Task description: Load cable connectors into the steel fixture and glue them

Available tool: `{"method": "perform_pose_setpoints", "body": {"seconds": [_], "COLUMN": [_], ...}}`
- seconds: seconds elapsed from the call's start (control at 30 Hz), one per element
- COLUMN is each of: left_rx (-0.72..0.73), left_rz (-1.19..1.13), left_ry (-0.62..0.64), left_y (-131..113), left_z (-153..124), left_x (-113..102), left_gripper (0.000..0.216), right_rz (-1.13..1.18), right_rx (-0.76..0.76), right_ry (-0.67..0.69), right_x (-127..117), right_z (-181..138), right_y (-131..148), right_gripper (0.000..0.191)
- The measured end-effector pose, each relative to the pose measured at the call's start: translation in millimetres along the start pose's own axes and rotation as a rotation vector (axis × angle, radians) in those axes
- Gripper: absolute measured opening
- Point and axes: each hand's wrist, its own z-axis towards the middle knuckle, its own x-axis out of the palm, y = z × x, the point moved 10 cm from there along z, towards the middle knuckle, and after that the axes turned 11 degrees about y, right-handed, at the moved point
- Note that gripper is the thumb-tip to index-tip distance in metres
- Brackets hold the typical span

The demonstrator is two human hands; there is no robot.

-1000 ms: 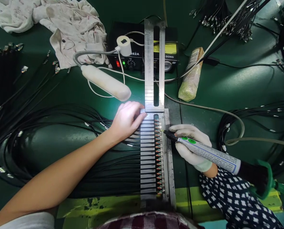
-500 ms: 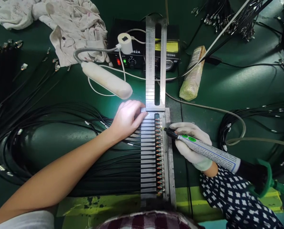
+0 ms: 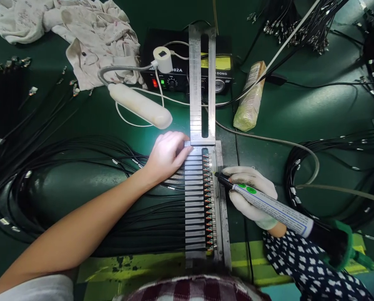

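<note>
My right hand point(image 3: 256, 196), in a white glove with dark-stained fingertips, is wrapped round a labelled glue syringe point(image 3: 275, 207). The syringe lies slanted, its black tip point(image 3: 218, 175) at the right side of a slotted metal fixture point(image 3: 195, 193). Black cables point(image 3: 162, 205) run into the fixture's slots from the left and end in a column of small metal connectors point(image 3: 209, 217) with orange bits. My bare left hand point(image 3: 168, 152) grips the fixture's upper left edge between thumb and fingers; its fingertips are partly hidden. Beyond that edge extends a slotted metal frame point(image 3: 195, 83).
A lit white gooseneck lamp point(image 3: 139, 104) hangs left of the frame. Behind stands a black dispenser controller point(image 3: 174, 75) with red and green lights. Patterned cloth point(image 3: 102, 42), a wrapped roll point(image 3: 249, 98) and cable bundles point(image 3: 295, 179) lie around on the green table.
The syringe tip has shifted slightly toward me along the fixture, with my right hand. The whole view has moved a little. My left hand keeps its place on the fixture.
</note>
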Motion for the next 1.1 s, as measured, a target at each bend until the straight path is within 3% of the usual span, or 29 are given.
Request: {"method": "perform_pose_setpoints", "body": {"seconds": [1.1], "left_rx": [-0.032], "left_rz": [-0.002], "left_ry": [0.018], "left_y": [1.1], "left_z": [-0.2], "left_x": [0.5], "left_gripper": [0.018], "right_rz": [0.022], "right_rx": [-0.015], "right_ry": [-0.002], "right_x": [-0.6], "right_z": [1.5], "right_y": [-2.0], "right_gripper": [0.015]}}
